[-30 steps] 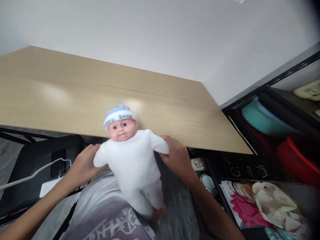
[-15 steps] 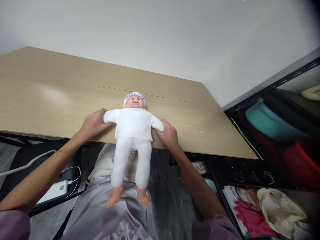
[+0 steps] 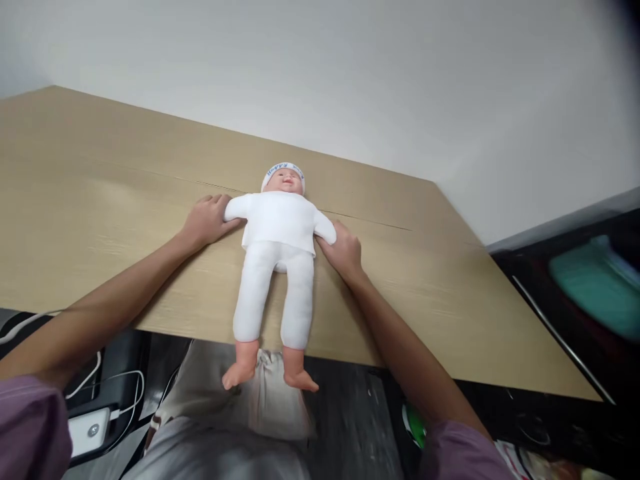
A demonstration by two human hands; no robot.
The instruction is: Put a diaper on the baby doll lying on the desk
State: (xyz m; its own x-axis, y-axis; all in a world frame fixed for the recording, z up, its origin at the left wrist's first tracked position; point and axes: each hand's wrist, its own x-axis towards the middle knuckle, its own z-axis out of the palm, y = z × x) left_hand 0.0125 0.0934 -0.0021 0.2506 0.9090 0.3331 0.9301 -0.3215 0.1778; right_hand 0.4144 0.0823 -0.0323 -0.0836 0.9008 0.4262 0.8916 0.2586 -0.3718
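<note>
A baby doll [image 3: 281,223] in white clothes and a white lettered cap lies face up on the wooden table [image 3: 125,253]. Its head points to the wall, and its bare feet stick out past the front edge. My left hand [image 3: 207,220] is closed around the doll's arm on the left side. On the other side, my right hand [image 3: 345,250] grips the other arm, thumb toward the doll's body. Some of my fingers are hidden under the doll's sleeves.
Behind the table rises a white wall [image 3: 300,73]. At lower left, a white power bank [image 3: 89,430] with a cable lies on a black seat. A teal basin [image 3: 597,287] sits on a dark rack at the right. My legs are below the front edge.
Both hands have carried the doll farther onto the table, away from me; its legs now rest mostly on the tabletop. My view has shifted too, showing more of the table's front.
</note>
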